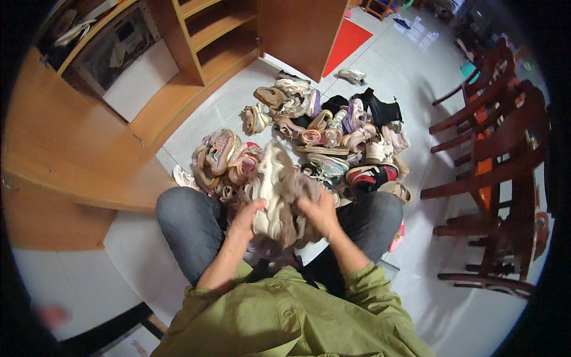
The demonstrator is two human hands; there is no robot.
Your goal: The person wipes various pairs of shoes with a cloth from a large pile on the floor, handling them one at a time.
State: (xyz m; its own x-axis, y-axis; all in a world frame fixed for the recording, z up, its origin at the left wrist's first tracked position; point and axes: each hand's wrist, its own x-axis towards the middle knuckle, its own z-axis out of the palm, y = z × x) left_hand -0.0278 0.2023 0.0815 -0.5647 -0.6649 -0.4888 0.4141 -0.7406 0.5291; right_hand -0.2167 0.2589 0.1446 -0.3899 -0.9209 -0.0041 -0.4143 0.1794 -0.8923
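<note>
My left hand [245, 218] grips a chunky white shoe [267, 216], its thumb on the near end of the shoe. Close beside it, my right hand [319, 207] is closed on a blurred greyish-brown shoe [308, 185]. Both shoes are held up between my knees, side by side. Beyond them a large heap of mixed shoes lies on the tiled floor, among them a red and black sneaker [372, 175], a pink sneaker [219, 154] and a white and purple shoe [355, 115]. The held shoes hide part of the heap.
At the left stands a wooden cabinet [84, 156] with open shelves [223, 33]; its door [299, 35] stands open. Dark wooden chairs [486, 178] line the right side. A single light shoe [352, 76] lies beyond the heap, near a red mat [348, 47].
</note>
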